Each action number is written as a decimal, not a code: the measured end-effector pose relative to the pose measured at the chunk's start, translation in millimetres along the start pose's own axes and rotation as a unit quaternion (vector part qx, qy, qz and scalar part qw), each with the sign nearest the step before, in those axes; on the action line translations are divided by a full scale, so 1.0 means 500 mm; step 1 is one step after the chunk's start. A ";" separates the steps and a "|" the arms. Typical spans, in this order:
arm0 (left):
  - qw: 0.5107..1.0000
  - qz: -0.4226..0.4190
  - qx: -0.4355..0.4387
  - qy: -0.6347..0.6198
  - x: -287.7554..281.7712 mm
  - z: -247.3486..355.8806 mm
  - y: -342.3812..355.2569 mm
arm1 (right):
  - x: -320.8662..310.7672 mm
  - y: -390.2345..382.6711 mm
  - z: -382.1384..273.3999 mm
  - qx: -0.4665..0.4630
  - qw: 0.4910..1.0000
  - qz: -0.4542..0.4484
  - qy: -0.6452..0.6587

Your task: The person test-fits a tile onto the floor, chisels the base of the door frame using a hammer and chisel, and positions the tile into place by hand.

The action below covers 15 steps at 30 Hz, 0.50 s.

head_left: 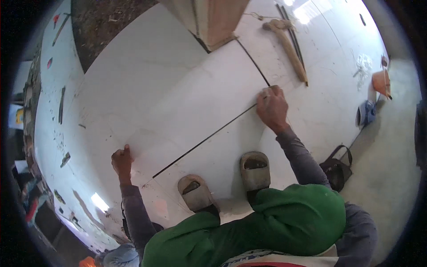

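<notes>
A large glossy white floor tile (191, 102) lies in front of me, with dark gaps along its near and right edges. My left hand (122, 162) is closed at the tile's left end, fingers curled and thumb uppermost, seemingly gripping its edge. At the right corner, where the two gaps meet, my right hand (272, 109) is closed with its fingertips curled on the tile. The undersides of the fingers are hidden. Beyond the right hand lies a hammer (288, 46) with a wooden handle, beside thin dark rods (296, 42).
A tall box-like wooden block (215, 20) stands at the tile's far edge. My sandalled feet (255, 171) rest near the gap. To the right are a black bag (336, 171), a blue roll-shaped item (367, 113) and an orange container (381, 83). Debris (62, 104) dots the left floor.
</notes>
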<state>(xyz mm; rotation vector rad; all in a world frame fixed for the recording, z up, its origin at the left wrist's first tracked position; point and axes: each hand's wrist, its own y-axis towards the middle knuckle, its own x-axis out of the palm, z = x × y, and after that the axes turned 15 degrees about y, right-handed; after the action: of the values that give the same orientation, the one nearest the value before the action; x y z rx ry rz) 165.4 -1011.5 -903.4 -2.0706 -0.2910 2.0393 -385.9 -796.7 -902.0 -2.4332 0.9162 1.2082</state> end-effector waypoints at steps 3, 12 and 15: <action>0.997 0.009 0.060 0.045 -0.003 0.002 0.012 | 0.025 -0.036 -0.032 -0.091 0.996 -0.008 0.015; 0.997 -0.071 -0.018 -0.026 -0.003 -0.019 0.026 | 0.095 -0.213 -0.176 -0.199 0.932 -0.187 0.237; 0.999 -0.041 -0.015 0.011 -0.001 -0.003 0.009 | 0.090 -0.231 -0.169 -0.240 0.916 -0.205 0.249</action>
<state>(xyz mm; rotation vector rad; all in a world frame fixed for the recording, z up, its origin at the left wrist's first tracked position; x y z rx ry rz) 166.6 -1016.0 -904.3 -2.0604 -0.3989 1.9753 -238.8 -769.5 -889.6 -3.1952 0.1674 0.7271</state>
